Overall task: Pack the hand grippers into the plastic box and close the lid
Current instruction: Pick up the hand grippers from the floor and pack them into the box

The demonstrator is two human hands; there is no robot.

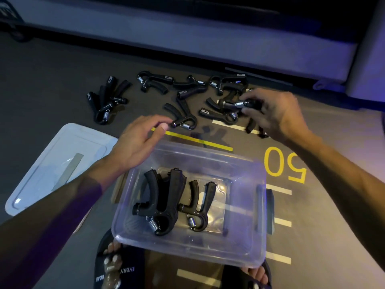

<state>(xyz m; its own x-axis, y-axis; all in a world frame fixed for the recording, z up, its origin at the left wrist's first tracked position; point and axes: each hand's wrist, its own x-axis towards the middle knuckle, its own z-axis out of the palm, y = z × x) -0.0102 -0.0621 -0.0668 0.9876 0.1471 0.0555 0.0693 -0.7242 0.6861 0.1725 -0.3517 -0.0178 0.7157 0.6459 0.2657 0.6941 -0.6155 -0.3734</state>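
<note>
A clear plastic box (245, 255) sits on the floor by my feet with hand grippers inside: a larger dark cluster (162, 197) on the left and one gripper (200, 205) beside it. Several black hand grippers (158, 81) lie scattered on the floor beyond the box. My right hand (275, 113) pinches the spring end of one gripper (239, 104) in the pile. My left hand (139, 142) reaches over the box's far left corner, fingertips touching the knob of another gripper (185, 119) on the floor. The clear lid (41, 163) lies flat to the left.
The dark floor mat carries a yellow line, white dashes and a yellow "50" (285, 163) to the right of the box. A long grey padded base (187, 34) runs along the back. My sandalled feet (116, 265) are under the box's near edge.
</note>
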